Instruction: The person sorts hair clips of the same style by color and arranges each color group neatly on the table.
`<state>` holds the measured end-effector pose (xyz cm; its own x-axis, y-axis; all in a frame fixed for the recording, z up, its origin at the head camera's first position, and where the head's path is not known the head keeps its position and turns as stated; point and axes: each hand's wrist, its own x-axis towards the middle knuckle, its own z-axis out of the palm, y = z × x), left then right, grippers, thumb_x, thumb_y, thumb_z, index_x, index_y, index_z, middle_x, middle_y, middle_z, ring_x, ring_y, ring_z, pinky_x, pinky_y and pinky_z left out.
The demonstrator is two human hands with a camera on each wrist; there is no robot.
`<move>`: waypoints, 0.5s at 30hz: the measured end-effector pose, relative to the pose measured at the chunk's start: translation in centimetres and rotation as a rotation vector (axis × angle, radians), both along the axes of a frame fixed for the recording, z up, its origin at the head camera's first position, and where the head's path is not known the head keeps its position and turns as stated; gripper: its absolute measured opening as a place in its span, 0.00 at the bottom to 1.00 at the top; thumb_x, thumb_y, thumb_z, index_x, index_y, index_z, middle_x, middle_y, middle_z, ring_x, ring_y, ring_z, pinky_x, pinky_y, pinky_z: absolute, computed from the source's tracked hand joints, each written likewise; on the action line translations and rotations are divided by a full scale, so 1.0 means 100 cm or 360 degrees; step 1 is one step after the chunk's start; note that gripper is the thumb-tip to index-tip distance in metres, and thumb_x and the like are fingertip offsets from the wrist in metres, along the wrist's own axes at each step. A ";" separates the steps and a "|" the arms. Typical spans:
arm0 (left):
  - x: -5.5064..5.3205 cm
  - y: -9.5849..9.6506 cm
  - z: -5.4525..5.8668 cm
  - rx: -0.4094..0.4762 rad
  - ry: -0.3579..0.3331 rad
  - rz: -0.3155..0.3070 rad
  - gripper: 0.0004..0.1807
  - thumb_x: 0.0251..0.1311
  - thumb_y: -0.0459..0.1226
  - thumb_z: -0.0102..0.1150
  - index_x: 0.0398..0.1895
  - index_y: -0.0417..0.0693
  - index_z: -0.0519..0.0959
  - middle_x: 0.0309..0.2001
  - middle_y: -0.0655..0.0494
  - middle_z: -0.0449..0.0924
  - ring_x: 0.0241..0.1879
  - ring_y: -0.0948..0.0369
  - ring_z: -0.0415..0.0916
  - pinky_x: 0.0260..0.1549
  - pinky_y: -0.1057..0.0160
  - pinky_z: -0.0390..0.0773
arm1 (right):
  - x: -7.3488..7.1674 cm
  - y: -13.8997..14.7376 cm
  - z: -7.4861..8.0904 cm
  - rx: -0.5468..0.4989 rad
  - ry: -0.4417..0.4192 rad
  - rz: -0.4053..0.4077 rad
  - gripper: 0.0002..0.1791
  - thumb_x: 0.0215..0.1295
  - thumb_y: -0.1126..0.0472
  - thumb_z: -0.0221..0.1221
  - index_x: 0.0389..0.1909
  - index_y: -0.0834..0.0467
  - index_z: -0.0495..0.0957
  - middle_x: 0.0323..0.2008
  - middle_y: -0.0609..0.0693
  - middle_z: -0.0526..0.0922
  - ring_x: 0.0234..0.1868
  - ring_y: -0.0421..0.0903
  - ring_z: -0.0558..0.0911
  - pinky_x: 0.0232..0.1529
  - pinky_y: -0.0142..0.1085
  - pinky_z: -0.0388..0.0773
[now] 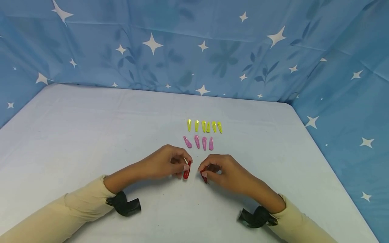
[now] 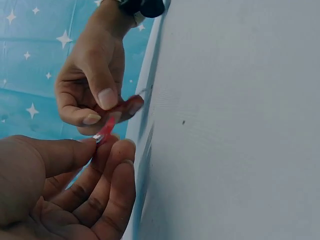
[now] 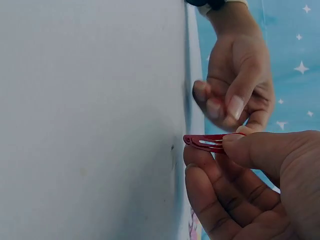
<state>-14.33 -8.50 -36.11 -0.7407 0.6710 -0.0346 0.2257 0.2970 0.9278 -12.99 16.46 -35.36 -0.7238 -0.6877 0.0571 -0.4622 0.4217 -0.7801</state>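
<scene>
Between thumb and fingers my left hand (image 1: 165,162) pinches a red snap hair clip (image 1: 186,171), its wide end pointing down toward the table. A second, darker red hair clip (image 3: 205,142) is pinched by my right hand (image 1: 229,172), a short way to the right. The two hands are apart, both just above the white table. Beyond them lies a row of pink hair clips (image 1: 204,143), and behind that a row of yellow hair clips (image 1: 196,126). In the left wrist view, the left hand's red clip (image 2: 106,131) is partly covered by the fingers.
A white cloth covers the table (image 1: 91,128). Blue curtains (image 1: 182,44) with white stars hang along the back and right side. Dark camera mounts sit on both wrists, over beige sleeves (image 1: 82,202).
</scene>
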 end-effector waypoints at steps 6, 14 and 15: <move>-0.005 0.001 -0.001 0.0002 -0.0057 0.0000 0.09 0.64 0.29 0.59 0.46 0.38 0.80 0.26 0.53 0.82 0.24 0.56 0.80 0.28 0.58 0.80 | -0.007 0.001 -0.004 -0.0025 0.0033 0.0005 0.07 0.62 0.70 0.64 0.39 0.57 0.83 0.31 0.41 0.83 0.31 0.40 0.81 0.38 0.35 0.79; -0.009 0.004 0.002 -0.0032 -0.0027 0.0032 0.06 0.65 0.34 0.60 0.41 0.40 0.82 0.27 0.53 0.82 0.23 0.55 0.80 0.26 0.58 0.78 | -0.016 0.003 -0.003 0.0045 0.0040 -0.0097 0.07 0.61 0.67 0.65 0.39 0.55 0.83 0.30 0.40 0.83 0.32 0.39 0.80 0.37 0.35 0.78; -0.010 0.004 0.002 -0.0040 -0.0019 0.0043 0.06 0.65 0.34 0.60 0.41 0.40 0.82 0.27 0.54 0.82 0.23 0.56 0.80 0.26 0.59 0.79 | -0.017 0.002 -0.003 0.0047 0.0048 -0.0106 0.07 0.61 0.67 0.66 0.39 0.54 0.83 0.30 0.40 0.83 0.31 0.39 0.80 0.36 0.35 0.78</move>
